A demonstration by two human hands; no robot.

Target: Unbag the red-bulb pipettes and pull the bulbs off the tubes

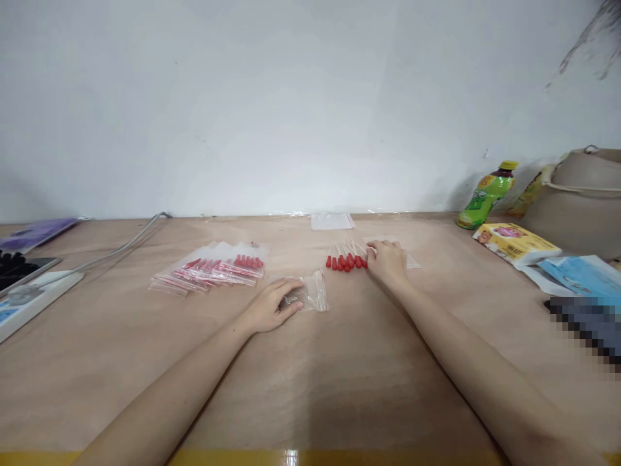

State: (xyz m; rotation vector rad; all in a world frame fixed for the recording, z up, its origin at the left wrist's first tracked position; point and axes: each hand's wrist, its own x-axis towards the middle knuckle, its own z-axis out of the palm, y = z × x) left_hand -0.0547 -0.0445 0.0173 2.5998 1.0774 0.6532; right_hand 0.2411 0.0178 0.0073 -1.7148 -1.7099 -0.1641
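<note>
My left hand [274, 307] rests on a clear zip bag [317, 291], its thumb and fingers spread apart over the plastic. Just beyond and to the right lies a small group of thin pale sticks with red bulb-shaped tips [345, 261], tips toward me. At the right end of that group is my right hand [387, 260], its fingers bent down and close together; what they pinch, if anything, is hidden. A clear bag [412, 259] lies partly under this hand. Left of centre, several overlapping zip bags [208, 270] are spread out, with red-tipped pieces inside.
A flat clear bag [332, 221] lies near the wall. On the right are a green drink bottle [486, 197], a yellow tissue pack [517, 243], a blue packet [585, 278], a beige bag [577, 200] and a dark blurred object [589, 323]. A white power strip [43, 301] and cable [121, 249] lie left.
</note>
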